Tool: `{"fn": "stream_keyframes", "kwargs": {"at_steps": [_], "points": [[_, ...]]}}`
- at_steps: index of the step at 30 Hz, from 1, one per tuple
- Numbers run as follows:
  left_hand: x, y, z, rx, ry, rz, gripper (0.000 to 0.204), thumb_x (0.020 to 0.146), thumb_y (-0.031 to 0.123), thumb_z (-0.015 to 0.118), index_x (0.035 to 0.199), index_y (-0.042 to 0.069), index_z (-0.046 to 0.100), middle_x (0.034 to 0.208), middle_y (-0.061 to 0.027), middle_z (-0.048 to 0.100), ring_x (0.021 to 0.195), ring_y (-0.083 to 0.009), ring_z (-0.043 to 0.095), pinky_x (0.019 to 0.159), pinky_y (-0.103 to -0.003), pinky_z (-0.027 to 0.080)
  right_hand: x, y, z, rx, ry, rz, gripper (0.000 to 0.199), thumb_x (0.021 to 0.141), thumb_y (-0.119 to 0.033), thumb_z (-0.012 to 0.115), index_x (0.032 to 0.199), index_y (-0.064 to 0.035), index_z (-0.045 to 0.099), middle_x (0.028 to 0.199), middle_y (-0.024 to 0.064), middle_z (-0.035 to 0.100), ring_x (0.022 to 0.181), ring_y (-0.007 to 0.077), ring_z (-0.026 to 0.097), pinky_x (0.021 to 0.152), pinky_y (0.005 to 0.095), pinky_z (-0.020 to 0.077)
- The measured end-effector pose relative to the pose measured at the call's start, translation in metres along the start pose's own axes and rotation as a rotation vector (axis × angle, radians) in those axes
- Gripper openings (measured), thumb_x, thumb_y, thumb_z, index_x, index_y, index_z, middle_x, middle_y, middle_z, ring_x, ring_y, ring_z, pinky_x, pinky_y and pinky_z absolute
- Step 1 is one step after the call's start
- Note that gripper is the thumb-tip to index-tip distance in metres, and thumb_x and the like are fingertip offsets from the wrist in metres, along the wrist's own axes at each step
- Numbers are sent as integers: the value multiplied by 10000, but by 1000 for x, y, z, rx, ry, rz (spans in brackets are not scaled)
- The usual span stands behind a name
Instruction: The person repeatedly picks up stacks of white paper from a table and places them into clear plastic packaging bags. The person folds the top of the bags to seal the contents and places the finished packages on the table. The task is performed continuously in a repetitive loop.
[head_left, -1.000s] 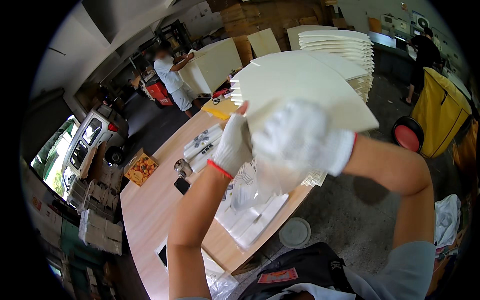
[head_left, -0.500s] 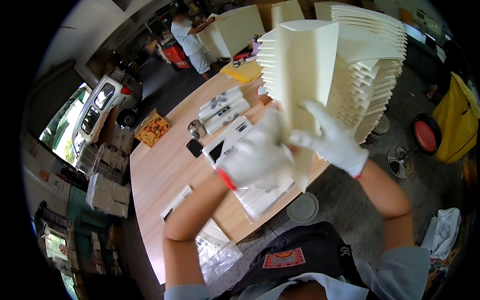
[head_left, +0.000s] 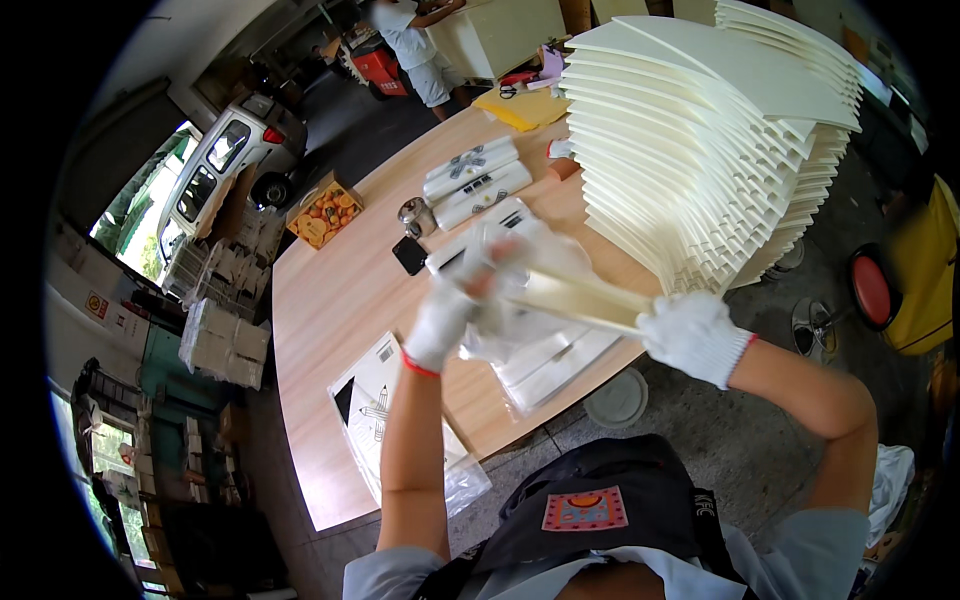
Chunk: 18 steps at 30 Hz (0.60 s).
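Note:
My right hand, in a white knit glove with a red-edged cuff, is closed on one end of a cream folded panel. The panel lies nearly level above the table, and its left end runs into a clear plastic bag. My left hand, gloved too and blurred at the bare-looking fingertips, grips the bag near its upper left part. Beneath both hands lie white printed plastic packages. A tall stack of cream folded panels stands just beyond my right hand.
On the wooden table are rolled white packages, a metal jar, a black phone, a fruit-printed box, a yellow bag and a flat printed package. A lidded bucket stands below the edge. Another person works beyond.
The panel has swung down from upright to nearly level, its left end now at the bag. My right hand has closed on its other end. My hands are farther apart; the view has shifted.

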<state>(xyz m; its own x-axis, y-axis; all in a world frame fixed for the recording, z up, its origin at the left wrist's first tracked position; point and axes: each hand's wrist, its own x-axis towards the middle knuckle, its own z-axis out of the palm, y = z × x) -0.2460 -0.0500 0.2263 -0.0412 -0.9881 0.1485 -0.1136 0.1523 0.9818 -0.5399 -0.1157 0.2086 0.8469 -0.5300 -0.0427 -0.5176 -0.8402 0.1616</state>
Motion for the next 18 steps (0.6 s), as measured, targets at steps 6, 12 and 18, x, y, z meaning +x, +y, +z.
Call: {"fn": "stream_keyframes", "kwargs": {"at_steps": [6, 12, 18], "points": [[-83, -44, 78, 421, 82, 70, 373, 762, 17, 544, 1130, 71, 576, 877, -126, 651, 658, -263, 613, 629, -330, 489, 49, -3, 31, 1110, -361, 33, 332, 845, -345, 558, 1021, -83, 664, 962, 143, 664, 836, 286, 640, 763, 336, 498], [-52, -44, 97, 452, 222, 30, 398, 636, -98, 513, 976, 54, 653, 844, -78, 664, 619, -190, 586, 587, -291, 478, 87, -69, 90, 930, 36, 96, 333, 839, -184, 606, 1150, -65, 594, 1092, 95, 621, 986, 174, 584, 823, 288, 465], [-40, -62, 100, 504, 308, 200, 328, 737, -24, 535, 1011, 108, 657, 847, -97, 666, 744, -233, 647, 651, -282, 505, 78, -112, 74, 454, 159, 13, 466, 800, -254, 651, 1205, -65, 518, 1159, 160, 550, 1081, 287, 526, 871, 382, 440]]}}
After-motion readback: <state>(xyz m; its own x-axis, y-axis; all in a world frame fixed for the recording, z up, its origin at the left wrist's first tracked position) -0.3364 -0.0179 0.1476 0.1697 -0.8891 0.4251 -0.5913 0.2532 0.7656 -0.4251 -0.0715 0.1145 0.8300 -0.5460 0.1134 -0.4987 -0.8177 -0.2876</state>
